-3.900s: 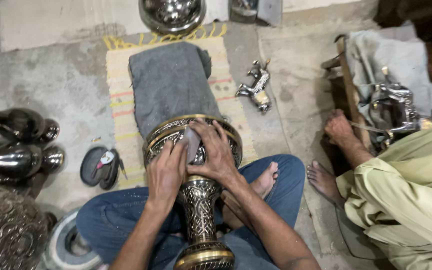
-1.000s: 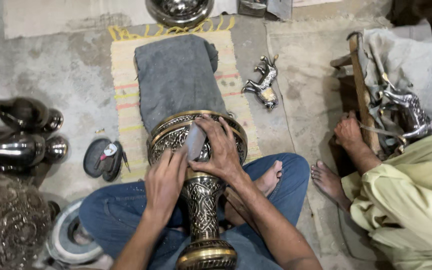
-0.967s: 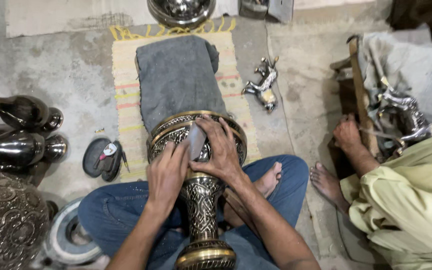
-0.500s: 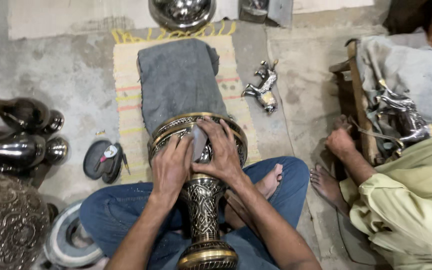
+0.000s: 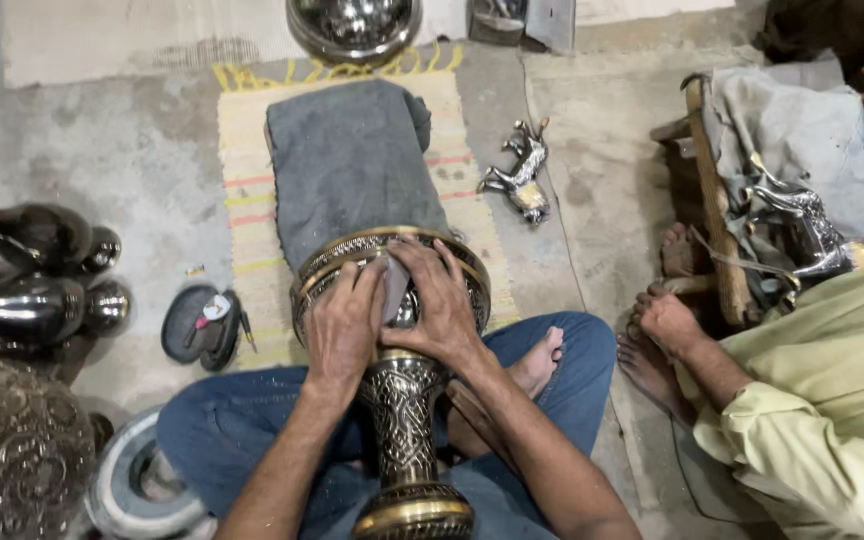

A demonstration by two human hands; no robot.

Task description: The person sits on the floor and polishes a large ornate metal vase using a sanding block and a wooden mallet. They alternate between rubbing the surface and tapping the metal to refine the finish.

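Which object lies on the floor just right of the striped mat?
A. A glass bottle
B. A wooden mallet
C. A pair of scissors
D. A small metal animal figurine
D: a small silvery animal figurine lies on its side on the concrete at the right edge of the striped mat, beyond the engraved vase that both hands press.

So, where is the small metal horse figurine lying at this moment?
In the head view, the metal horse figurine lies on the concrete floor, just off the right edge of the striped mat, to the right of the grey cloth.
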